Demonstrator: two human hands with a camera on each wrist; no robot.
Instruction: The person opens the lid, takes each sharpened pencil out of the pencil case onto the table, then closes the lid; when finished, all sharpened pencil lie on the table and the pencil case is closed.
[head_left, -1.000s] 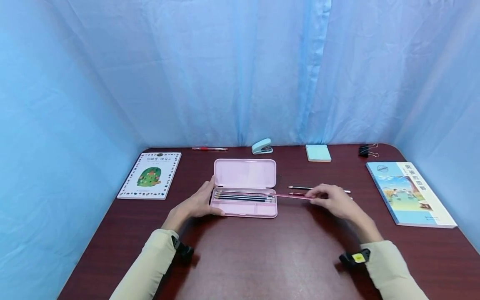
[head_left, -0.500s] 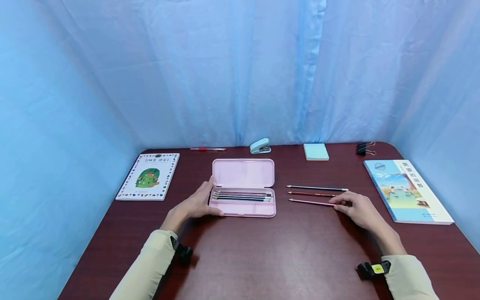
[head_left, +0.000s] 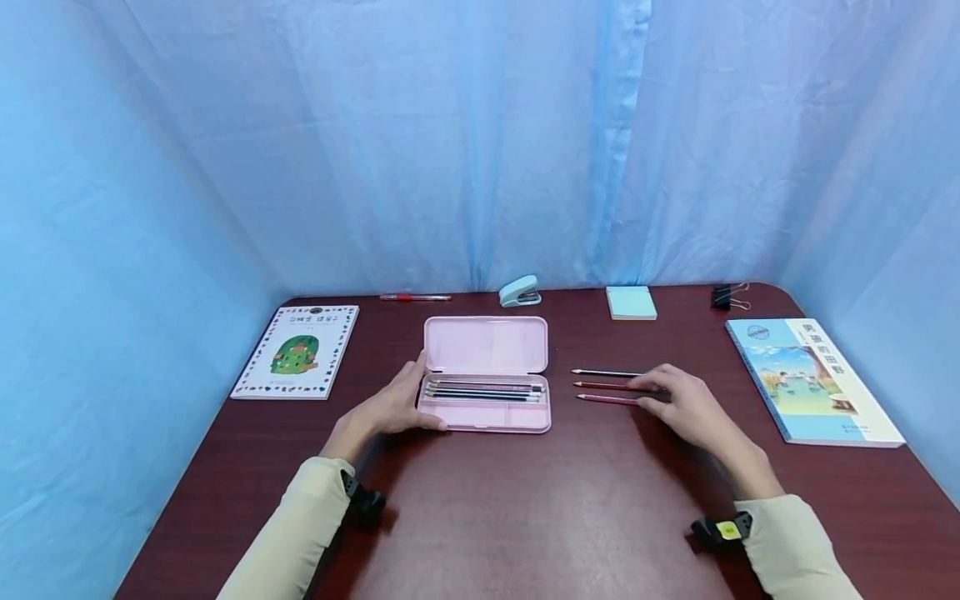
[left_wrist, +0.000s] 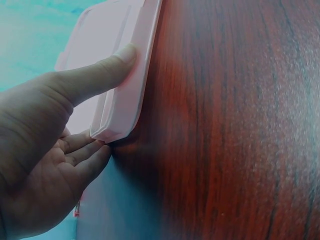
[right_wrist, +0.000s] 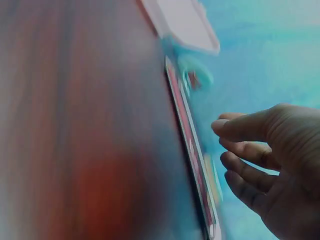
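Note:
A pink pencil case (head_left: pixel 486 346) lies open, its lid folded back, with several pencils (head_left: pixel 480 391) in its long compartment. My left hand (head_left: pixel 390 406) grips the case's left end, thumb on the front wall and fingers at the side. To the right of the case three pencils lie side by side: a dark pencil (head_left: pixel 600 372), a brown-red pencil (head_left: pixel 600 385) and a pink pencil (head_left: pixel 603 398). Above their right halves is my right hand (head_left: pixel 686 406), hiding those ends. In the right wrist view its loosely bent fingers (right_wrist: pixel 245 127) hold nothing and stand apart from the pencils.
Along the back edge are a red pen (head_left: pixel 415 297), a mint stapler (head_left: pixel 521 292), a pad of sticky notes (head_left: pixel 632 303) and a black binder clip (head_left: pixel 722 297). A white book (head_left: pixel 295 353) lies at the left, a blue-and-white book (head_left: pixel 813 382) at the right.
My right hand carried the pink pencil out from over the case, laid it down in front of the other two and let go, then shifted left above them. My left hand stayed on the case.

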